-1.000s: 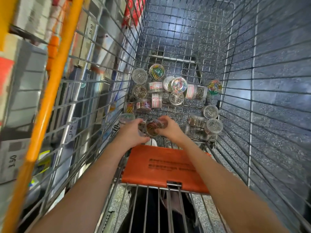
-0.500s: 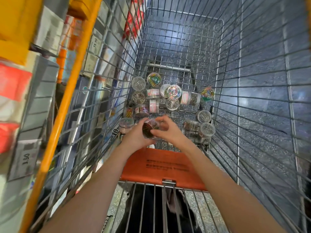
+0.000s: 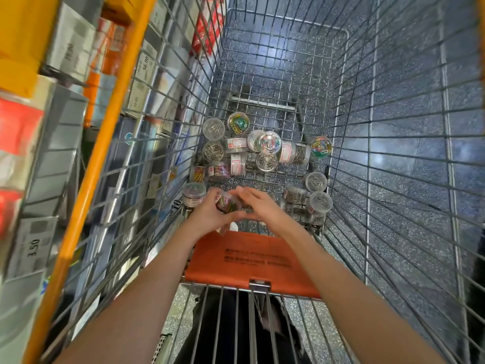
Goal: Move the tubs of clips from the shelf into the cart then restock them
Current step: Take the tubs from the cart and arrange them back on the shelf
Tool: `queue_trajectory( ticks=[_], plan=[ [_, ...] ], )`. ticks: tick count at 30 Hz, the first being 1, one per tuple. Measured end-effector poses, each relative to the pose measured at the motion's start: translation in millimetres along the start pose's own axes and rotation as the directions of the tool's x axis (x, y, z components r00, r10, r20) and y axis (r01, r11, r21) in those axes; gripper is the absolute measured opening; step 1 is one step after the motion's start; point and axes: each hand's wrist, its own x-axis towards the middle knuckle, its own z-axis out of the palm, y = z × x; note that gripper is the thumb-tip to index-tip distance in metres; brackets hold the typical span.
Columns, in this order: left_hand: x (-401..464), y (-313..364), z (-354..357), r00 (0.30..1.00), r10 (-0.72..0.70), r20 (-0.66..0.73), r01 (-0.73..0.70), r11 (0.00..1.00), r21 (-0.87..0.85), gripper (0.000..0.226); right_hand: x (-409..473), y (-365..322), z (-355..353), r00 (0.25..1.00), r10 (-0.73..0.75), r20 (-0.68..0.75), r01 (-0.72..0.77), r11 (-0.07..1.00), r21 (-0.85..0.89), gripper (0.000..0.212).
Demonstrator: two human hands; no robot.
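Both forearms are bare from the bottom edge of the view up to the wrists, with no sleeve, watch, band or glove on either. The left hand [image 3: 210,215] and the right hand [image 3: 262,206] are bare too, with no ring that can be made out; the fingers are slightly blurred. At six o'clock, seen through the cart's bars, the person wears dark, near-black clothing [image 3: 231,327] on the lower body; its cut and any markings cannot be made out.
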Motion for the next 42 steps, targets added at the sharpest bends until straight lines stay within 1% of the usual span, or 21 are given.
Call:
queue_trajectory(
  ticks=[1,3,4,5,6,7,9,11,13,15,17,21,25,28,32,34,36,40,42],
  plan=[
    [0,1,-1,1.000,-0.001,0.016,0.001,1.000,-0.006,0.078,1,-1,-2,1.000,-0.002,0.003,0.002,1.000,0.017,0.037],
    [2,-1,-1,0.999,-0.025,0.047,0.026,1.000,-0.013,0.089,3,-2,-6,1.000,-0.006,0.009,0.006,1.000,0.006,0.035],
    [3,-3,-1,0.998,-0.030,0.049,0.031,0.999,-0.020,0.086,5,-2,-7,1.000,-0.002,0.005,0.002,1.000,-0.009,0.035],
    [5,-5,-2,0.999,-0.029,0.043,0.030,0.999,-0.024,0.078,8,-2,-8,1.000,-0.004,-0.004,0.003,0.999,-0.037,0.034],
    [7,-6,-2,0.999,-0.028,0.029,0.029,0.999,-0.026,0.068,14,-1,-10,1.000,-0.012,-0.029,0.009,0.997,-0.081,0.035],
    [9,-7,-3,1.000,-0.024,0.012,0.024,0.999,-0.029,0.063,20,1,-11,0.997,-0.024,-0.068,0.015,0.991,-0.132,0.037],
    [14,-8,-5,1.000,-0.014,0.011,0.014,1.000,-0.022,0.064,35,5,-15,0.982,-0.055,-0.179,0.016,0.976,-0.215,0.041],
    [17,-8,-8,1.000,-0.009,0.021,0.010,1.000,-0.023,0.064,51,9,-18,0.961,-0.072,-0.269,0.011,0.975,-0.221,0.047],
    [20,-11,-9,1.000,-0.004,0.019,0.005,1.000,-0.016,0.062,67,14,-20,0.955,-0.040,-0.295,-0.016,0.983,-0.185,0.061],
    [22,-12,-11,1.000,0.022,0.005,-0.022,0.999,0.025,0.062,82,16,-19,0.962,0.006,-0.271,-0.045,0.990,-0.136,0.076],
    [23,-15,-12,1.000,0.018,0.006,-0.018,1.000,0.006,0.060,96,16,-13,0.963,0.040,-0.265,-0.061,0.996,-0.070,0.084],
    [22,-21,-14,1.000,-0.012,-0.008,0.012,0.999,-0.034,0.057,122,10,-3,0.932,0.096,-0.349,-0.070,0.994,0.087,0.081],
    [25,-25,-13,1.000,-0.010,-0.024,0.010,1.000,-0.018,0.061,132,8,1,0.906,0.112,-0.409,-0.064,0.989,0.130,0.070],
    [26,-23,-13,1.000,-0.007,-0.022,0.007,1.000,-0.009,0.070,129,5,1,0.913,0.124,-0.389,-0.050,0.980,0.194,0.066],
    [22,-20,-12,1.000,0.012,-0.022,-0.011,1.000,0.021,0.077,112,4,-5,0.943,0.134,-0.303,-0.063,0.970,0.233,0.070],
    [19,-20,-10,0.999,0.026,-0.031,-0.025,0.999,0.046,0.079,100,6,-8,0.957,0.129,-0.261,-0.074,0.975,0.210,0.070],
    [14,-19,-7,0.999,0.037,-0.039,-0.035,0.999,0.040,0.079,89,9,-12,0.957,0.126,-0.260,-0.087,0.984,0.155,0.072],
    [-1,-14,-2,0.997,0.051,-0.053,-0.046,0.996,0.082,0.079,68,9,-23,0.958,0.064,-0.278,-0.076,0.997,-0.032,0.066],
    [-8,-13,0,0.996,0.060,-0.064,-0.052,0.992,0.115,0.080,57,8,-27,0.963,0.014,-0.268,-0.055,0.988,-0.145,0.068]
  ],
)
